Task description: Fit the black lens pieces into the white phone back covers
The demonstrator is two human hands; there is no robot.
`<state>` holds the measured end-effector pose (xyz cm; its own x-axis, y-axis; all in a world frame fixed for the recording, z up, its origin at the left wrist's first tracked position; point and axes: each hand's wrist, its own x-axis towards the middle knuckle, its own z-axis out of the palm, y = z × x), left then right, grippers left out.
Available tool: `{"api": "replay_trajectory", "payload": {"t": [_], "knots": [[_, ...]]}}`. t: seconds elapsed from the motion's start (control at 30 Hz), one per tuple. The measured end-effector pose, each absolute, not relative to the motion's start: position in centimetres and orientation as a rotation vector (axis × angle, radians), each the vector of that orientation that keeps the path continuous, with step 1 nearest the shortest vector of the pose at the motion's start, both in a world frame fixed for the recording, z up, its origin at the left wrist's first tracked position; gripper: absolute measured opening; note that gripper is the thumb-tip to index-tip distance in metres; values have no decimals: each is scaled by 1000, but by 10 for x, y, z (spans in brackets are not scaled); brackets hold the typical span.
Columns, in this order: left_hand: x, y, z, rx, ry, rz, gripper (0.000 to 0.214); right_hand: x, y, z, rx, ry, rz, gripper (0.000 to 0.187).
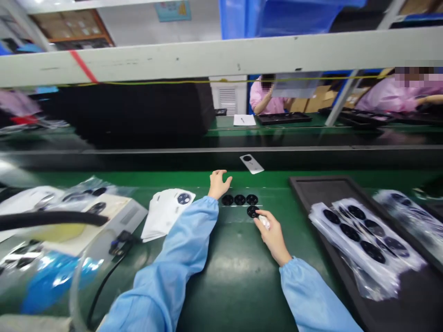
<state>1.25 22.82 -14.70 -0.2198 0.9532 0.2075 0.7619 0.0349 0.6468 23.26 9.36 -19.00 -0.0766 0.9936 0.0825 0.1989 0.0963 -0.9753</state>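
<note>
on the green bench mat (235,286), the right hand (273,237) pinches a small white scrap (264,222), too hidden by the fingertips to identify, just beside a black disc (252,211); the left hand (218,183), fingers loosely curled and apart, holds nothing, just beside three more black discs (239,199).

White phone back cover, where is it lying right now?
In the head view, the white phone back cover lies alone at the far edge of the green workbench, just beyond the left hand and the row of three black round discs.
</note>
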Motion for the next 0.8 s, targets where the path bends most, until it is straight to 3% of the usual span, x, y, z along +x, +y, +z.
{"api": "replay_trajectory", "payload": {"t": [0.1,0.27,0.43,0.6,0.73,0.8], "knots": [[-53,174,-147,1798,2225,766,37,230,94,-190,-1274,-1443,1054,45],[-124,114,-156,1675,2543,580,70,228,94,-188,-1277,-1469,1005,37],[-149,113,-163,1571,2617,627,51,229,92,-188,-1280,-1498,976,34],[-148,96,-127,1460,2574,863,27,225,84,-187,-1285,-1504,942,30],[-114,73,-108,1419,2261,1012,36,219,79,-184,-1309,-1514,924,29],[-80,59,-119,1237,1948,1092,50,218,76,-181,-1313,-1554,920,37]]}}
